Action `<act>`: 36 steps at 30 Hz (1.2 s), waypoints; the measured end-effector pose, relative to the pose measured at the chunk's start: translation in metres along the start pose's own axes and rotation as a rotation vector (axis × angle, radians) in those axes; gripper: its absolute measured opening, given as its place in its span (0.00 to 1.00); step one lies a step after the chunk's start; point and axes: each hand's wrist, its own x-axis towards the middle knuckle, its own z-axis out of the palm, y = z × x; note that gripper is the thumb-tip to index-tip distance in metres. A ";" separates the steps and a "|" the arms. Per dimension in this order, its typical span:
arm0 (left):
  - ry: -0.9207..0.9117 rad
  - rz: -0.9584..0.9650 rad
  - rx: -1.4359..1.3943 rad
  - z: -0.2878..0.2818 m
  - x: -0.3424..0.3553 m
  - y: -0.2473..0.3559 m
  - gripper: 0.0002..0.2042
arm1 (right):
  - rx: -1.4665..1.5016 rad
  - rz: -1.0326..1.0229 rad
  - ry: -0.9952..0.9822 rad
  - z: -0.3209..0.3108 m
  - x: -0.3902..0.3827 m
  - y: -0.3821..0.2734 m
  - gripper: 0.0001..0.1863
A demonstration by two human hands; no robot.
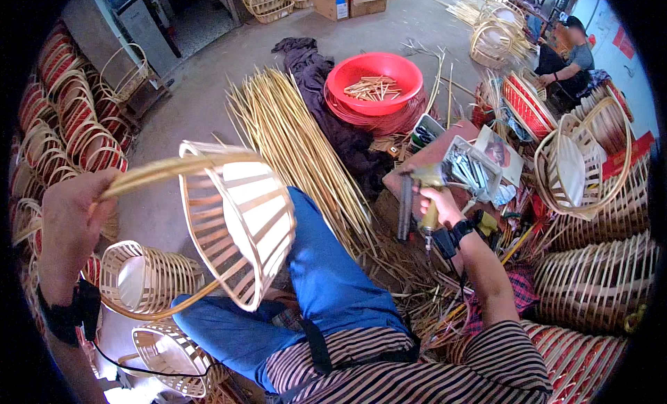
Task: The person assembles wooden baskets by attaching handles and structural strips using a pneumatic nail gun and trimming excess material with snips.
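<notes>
My left hand is closed round the hooped handle of a pale woven basket. The basket is tilted on its side above my left thigh, its slatted wall and white base showing. My right hand grips a pneumatic staple gun over the work materials at the right. Close beyond the gun, a white tray holds strips of silvery metal staples. Blur on the left hand and handle hides the exact finger placement.
Long split canes lie on the floor ahead. Beyond them, a red basin holds short sticks. Stacked baskets stand at left and right. More slatted baskets sit beside my left leg. Another person sits at the far right.
</notes>
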 end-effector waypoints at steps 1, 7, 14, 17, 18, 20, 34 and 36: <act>-0.042 0.048 -0.025 0.003 0.009 0.009 0.11 | 0.000 0.016 0.058 -0.028 0.002 0.009 0.11; -0.183 0.285 0.133 0.016 0.018 0.040 0.04 | -0.656 -0.117 0.313 -0.100 0.027 0.047 0.22; -0.010 0.536 0.033 0.031 0.051 0.056 0.02 | -1.222 -0.507 0.330 -0.008 0.017 -0.031 0.18; 0.019 0.536 0.019 0.033 0.052 0.061 0.03 | -0.830 -0.668 -0.151 0.112 -0.002 -0.083 0.18; 0.002 0.484 0.038 0.035 0.051 0.061 0.03 | -0.753 -0.719 -0.315 0.153 -0.010 -0.090 0.17; -0.001 0.488 0.037 0.036 0.050 0.063 0.04 | -0.664 -0.908 -0.548 0.226 -0.021 -0.085 0.17; 0.095 -0.109 0.192 -0.021 -0.052 0.028 0.10 | -0.829 -1.297 -0.562 0.306 -0.050 -0.061 0.16; 0.259 -0.102 0.011 0.013 -0.053 0.023 0.09 | -0.895 -1.273 -0.534 0.298 -0.045 -0.062 0.16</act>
